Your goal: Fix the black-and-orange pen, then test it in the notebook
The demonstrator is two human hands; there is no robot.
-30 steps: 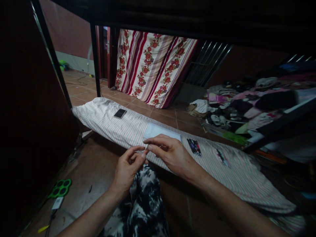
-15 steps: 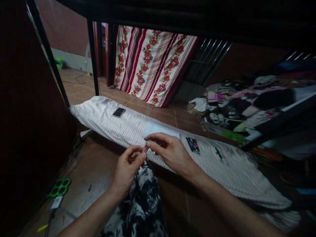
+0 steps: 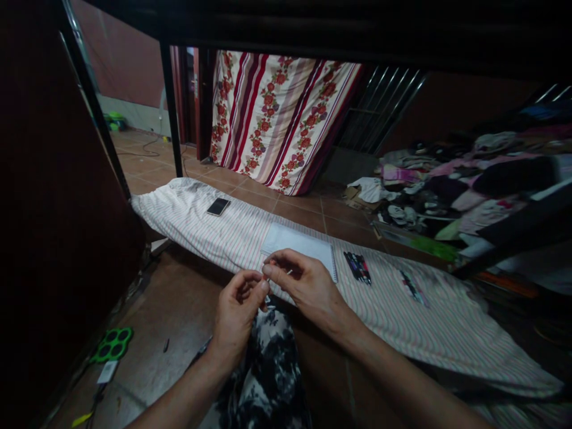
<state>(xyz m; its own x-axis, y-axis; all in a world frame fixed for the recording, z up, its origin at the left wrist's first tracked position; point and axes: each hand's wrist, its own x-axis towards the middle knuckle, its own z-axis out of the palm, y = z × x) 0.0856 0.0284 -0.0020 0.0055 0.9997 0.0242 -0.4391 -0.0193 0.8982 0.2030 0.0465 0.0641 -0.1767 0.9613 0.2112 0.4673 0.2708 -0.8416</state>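
My left hand (image 3: 236, 307) is closed, thumb and index finger pinched together over my lap. Close against it, my right hand (image 3: 310, 289) is closed too, its fingertips bent inward. Between the fingertips of both hands shows a bit of a small, thin orange object (image 3: 265, 277); fingers cover most of it, and its kind is unclear. Just beyond the hands, a spiral notebook (image 3: 304, 238) lies open at a blank page on a striped cloth (image 3: 187, 226). To its right are a cluster of pens (image 3: 357, 268) and a smaller group of pens (image 3: 413, 289).
A phone (image 3: 218, 207) lies on the cloth at left. Dark metal posts (image 3: 172, 113) and an overhead frame surround me. A green power strip (image 3: 114, 344) sits on the floor at lower left. Heaped clothes (image 3: 447, 179) lie at right; a floral curtain (image 3: 281, 119) hangs behind.
The view has shifted slightly, so the scene sits a little lower and further right. Both hands stay together, the fingertips still pinched on the orange object, of which less shows now.
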